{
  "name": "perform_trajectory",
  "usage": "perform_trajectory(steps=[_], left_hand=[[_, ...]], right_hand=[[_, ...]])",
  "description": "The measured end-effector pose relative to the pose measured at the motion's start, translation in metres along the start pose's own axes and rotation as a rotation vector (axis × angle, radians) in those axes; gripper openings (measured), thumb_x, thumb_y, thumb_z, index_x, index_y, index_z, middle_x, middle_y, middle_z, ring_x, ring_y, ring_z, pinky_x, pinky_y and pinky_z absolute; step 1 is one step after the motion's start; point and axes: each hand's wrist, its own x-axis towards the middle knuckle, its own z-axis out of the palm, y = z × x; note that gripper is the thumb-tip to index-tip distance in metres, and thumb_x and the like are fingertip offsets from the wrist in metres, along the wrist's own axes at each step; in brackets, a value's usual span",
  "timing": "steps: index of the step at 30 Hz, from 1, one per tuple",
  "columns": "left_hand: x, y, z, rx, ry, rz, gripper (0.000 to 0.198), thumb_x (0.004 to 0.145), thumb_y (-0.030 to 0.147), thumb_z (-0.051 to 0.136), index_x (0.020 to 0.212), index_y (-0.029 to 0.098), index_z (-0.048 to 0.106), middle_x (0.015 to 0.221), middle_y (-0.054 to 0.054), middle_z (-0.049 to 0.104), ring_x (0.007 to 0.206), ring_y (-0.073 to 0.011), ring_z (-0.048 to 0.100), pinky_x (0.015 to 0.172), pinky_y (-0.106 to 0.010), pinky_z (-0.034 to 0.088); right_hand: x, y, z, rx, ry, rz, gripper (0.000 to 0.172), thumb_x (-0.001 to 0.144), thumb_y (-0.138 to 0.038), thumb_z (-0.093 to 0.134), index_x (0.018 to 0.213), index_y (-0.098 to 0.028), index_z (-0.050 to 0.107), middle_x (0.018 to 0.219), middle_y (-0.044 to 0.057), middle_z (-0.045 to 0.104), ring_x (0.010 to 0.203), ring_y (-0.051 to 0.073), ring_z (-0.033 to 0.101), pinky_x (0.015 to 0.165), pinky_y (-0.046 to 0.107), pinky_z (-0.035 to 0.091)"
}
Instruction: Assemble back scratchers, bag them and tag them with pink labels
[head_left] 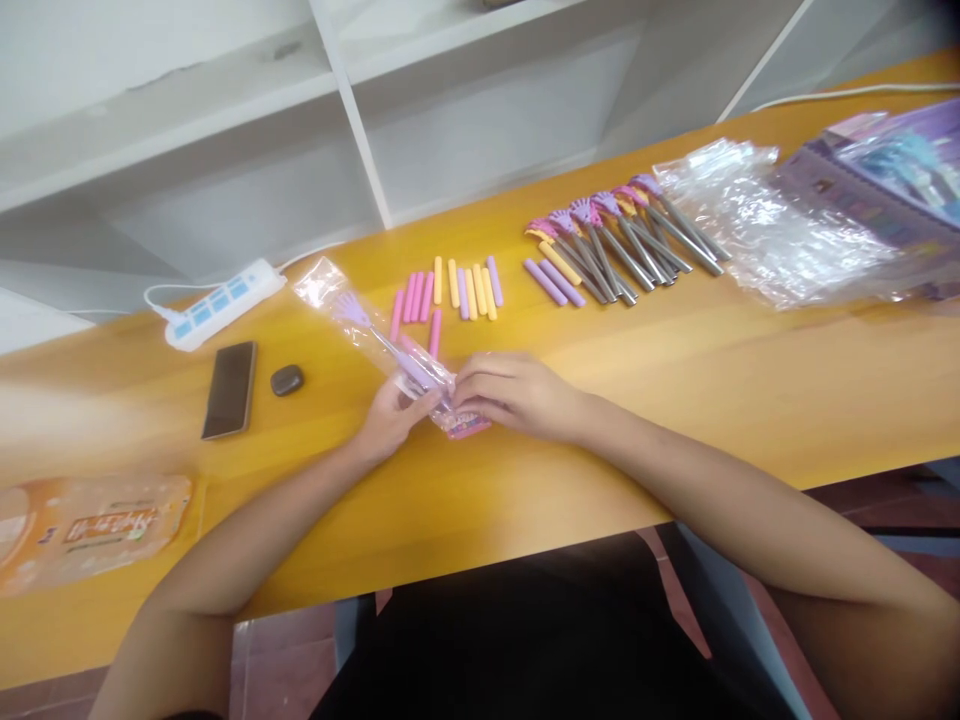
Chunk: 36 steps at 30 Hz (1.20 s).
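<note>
A clear plastic bag (352, 310) lies slantwise on the wooden table (675, 400), with a purple claw-headed back scratcher (375, 335) inside it. My left hand (390, 420) pinches the bag's near end from the left. My right hand (517, 395) presses its closed fingers on the same end, where a pink strip (469, 428) shows. Behind my hands lies a row of pink, yellow and purple rubber sleeves (457, 290).
Several more scratchers (622, 240) lie fanned out at the back right, beside a pile of empty clear bags (757, 220) and purple boxes (885, 170). A phone (229, 388), a small dark case (286, 380) and a power strip (221, 302) sit to the left. An orange packet (90, 530) lies near left.
</note>
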Motion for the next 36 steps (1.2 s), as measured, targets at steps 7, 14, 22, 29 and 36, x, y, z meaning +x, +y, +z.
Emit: perform_trajectory(steps=[7, 14, 22, 29, 36], left_hand=[[-0.003, -0.008, -0.010, 0.070, -0.138, 0.088, 0.041, 0.091, 0.053, 0.085, 0.117, 0.022, 0.080, 0.112, -0.006, 0.079, 0.105, -0.0222, 0.073, 0.101, -0.034, 0.058], [-0.007, -0.009, -0.008, 0.180, -0.242, -0.018, 0.044, 0.081, 0.032, 0.096, 0.120, 0.022, 0.080, 0.118, -0.008, 0.081, 0.110, -0.0259, 0.076, 0.103, -0.038, 0.060], [-0.010, -0.003, 0.000, 0.148, -0.220, -0.009, 0.033, 0.086, 0.041, 0.090, 0.110, 0.021, 0.079, 0.102, -0.008, 0.081, 0.099, -0.0244, 0.077, 0.094, -0.038, 0.063], [-0.013, 0.001, 0.001, 0.179, -0.275, -0.011, 0.033, 0.090, 0.040, 0.088, 0.115, 0.022, 0.078, 0.099, -0.007, 0.079, 0.085, -0.0209, 0.076, 0.082, -0.034, 0.064], [-0.012, 0.004, 0.000, 0.193, -0.401, -0.017, 0.023, 0.099, 0.042, 0.078, 0.105, 0.019, 0.077, 0.086, -0.006, 0.080, 0.074, -0.0198, 0.077, 0.077, -0.033, 0.064]], right_hand=[[-0.002, -0.005, 0.011, 0.030, 0.000, 0.135, 0.018, 0.111, -0.034, 0.063, 0.105, -0.021, 0.073, 0.102, 0.006, 0.075, 0.092, 0.017, 0.071, 0.081, 0.029, 0.055], [-0.003, -0.005, 0.013, 0.061, 0.021, 0.162, 0.014, 0.110, -0.032, 0.064, 0.106, -0.021, 0.071, 0.102, 0.005, 0.074, 0.089, 0.016, 0.068, 0.078, 0.029, 0.051], [-0.001, -0.006, 0.006, 0.123, 0.012, 0.397, 0.038, 0.102, -0.050, 0.075, 0.118, -0.019, 0.060, 0.101, 0.004, 0.066, 0.071, 0.012, 0.055, 0.065, 0.026, 0.042], [0.001, -0.008, 0.005, 0.209, -0.138, 0.425, 0.050, 0.105, -0.060, 0.066, 0.080, -0.019, 0.055, 0.073, -0.002, 0.057, 0.069, 0.013, 0.049, 0.067, 0.027, 0.033], [0.003, -0.008, 0.005, 0.302, -0.133, 0.365, 0.049, 0.110, -0.055, 0.061, 0.078, -0.018, 0.062, 0.073, -0.001, 0.064, 0.069, 0.012, 0.054, 0.070, 0.026, 0.035]])
